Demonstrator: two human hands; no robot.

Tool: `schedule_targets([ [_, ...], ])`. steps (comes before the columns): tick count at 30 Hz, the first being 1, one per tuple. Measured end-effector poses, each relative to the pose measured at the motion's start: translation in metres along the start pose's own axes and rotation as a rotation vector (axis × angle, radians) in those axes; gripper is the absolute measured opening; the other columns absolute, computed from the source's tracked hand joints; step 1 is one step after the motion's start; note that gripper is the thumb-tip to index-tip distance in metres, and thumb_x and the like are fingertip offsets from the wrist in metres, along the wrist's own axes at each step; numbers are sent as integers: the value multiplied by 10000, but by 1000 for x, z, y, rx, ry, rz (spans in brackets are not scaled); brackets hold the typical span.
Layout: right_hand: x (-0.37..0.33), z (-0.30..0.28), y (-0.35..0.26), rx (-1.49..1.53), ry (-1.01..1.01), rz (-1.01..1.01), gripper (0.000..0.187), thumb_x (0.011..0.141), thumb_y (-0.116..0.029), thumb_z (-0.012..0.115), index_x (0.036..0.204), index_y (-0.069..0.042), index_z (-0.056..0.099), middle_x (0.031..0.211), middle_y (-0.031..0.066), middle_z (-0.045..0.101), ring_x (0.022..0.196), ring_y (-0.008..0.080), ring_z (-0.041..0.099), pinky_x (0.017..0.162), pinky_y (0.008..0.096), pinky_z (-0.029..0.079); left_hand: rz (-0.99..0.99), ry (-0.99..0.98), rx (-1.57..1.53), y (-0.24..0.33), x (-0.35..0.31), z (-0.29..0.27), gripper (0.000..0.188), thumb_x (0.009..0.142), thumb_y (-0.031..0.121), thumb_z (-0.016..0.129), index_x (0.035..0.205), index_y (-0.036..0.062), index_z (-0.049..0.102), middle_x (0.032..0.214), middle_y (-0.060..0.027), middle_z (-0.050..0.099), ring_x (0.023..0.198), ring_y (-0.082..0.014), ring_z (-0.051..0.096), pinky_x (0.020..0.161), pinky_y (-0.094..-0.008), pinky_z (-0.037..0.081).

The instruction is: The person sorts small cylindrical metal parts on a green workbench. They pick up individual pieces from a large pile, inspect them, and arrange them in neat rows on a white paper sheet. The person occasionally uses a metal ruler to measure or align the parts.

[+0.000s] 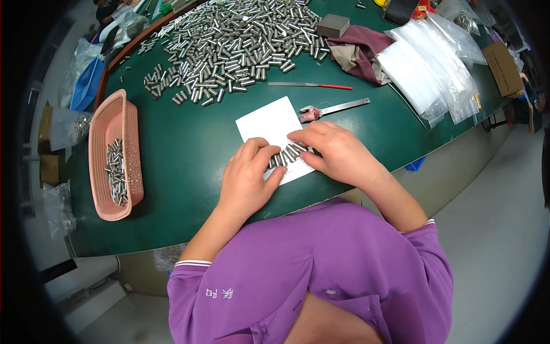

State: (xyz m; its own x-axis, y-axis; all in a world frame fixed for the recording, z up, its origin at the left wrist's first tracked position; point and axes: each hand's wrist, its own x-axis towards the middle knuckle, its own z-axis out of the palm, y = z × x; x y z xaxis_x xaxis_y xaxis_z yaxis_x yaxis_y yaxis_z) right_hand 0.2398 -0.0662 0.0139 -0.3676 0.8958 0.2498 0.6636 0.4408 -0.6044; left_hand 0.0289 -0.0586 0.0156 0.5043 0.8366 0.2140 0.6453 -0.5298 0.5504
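Observation:
A row of small metal pins (288, 155) lies side by side, slightly fanned, on a sheet of white paper (266, 120). My left hand (245, 175) curls its fingers and thumb around the left end of the row. At the other end, the thumb and fingers of my right hand (339, 153) close on the pins from the far and near sides. My fingers hide the outermost pins. Just beyond my right hand rests a flat metal strip (344, 106) with a pinkish wrapped end. A file with a red handle (312, 85) lies farther back.
A big heap of metal pins (240, 43) covers the far part of the green table (183, 143). A pink plastic basket (135, 155) with more pins stands at the left. Clear plastic bags (435, 66), a maroon cloth (358, 54) and a grey block (333, 26) lie at the far right.

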Motion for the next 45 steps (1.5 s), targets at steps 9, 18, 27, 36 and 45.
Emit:
schedule_targets([
  [9,1,2,-2,0,6,23,399,709,-98,731,1094,-124,629,858,41,606,849,249,591,769,365,485,-58,-4,-64,-7,-5,-5,558,684,60,745,1201,51,536,1000,-76,580,793,-214,562,722,-327,487],
  [18,1,3,-7,2,-6,13,432,695,-113,746,1106,-134,619,852,37,600,840,247,587,755,365,474,-123,-37,-124,-8,-8,-14,699,683,27,727,1328,60,459,1000,-60,579,787,-188,532,748,-314,480],
  [27,2,4,-13,6,-5,-11,428,691,-121,748,1099,-135,618,856,50,588,846,259,583,762,380,470,-110,-34,-113,-13,-10,-13,676,669,17,737,1296,51,485,1005,-70,573,781,-191,528,736,-315,478],
  [36,-1,3,-9,27,-39,38,424,701,-138,745,1103,-134,608,923,69,592,892,287,585,790,400,468,-121,-30,-206,-10,-9,-8,743,675,2,739,1349,41,427,1010,-73,553,762,-175,507,709,-301,474],
  [45,0,0,-9,-5,-62,71,430,713,-153,737,1122,-140,602,962,76,592,934,289,579,807,404,463,-115,-33,-252,-11,-7,-5,798,678,1,741,1390,55,385,1031,-68,551,763,-166,498,705,-292,472],
])
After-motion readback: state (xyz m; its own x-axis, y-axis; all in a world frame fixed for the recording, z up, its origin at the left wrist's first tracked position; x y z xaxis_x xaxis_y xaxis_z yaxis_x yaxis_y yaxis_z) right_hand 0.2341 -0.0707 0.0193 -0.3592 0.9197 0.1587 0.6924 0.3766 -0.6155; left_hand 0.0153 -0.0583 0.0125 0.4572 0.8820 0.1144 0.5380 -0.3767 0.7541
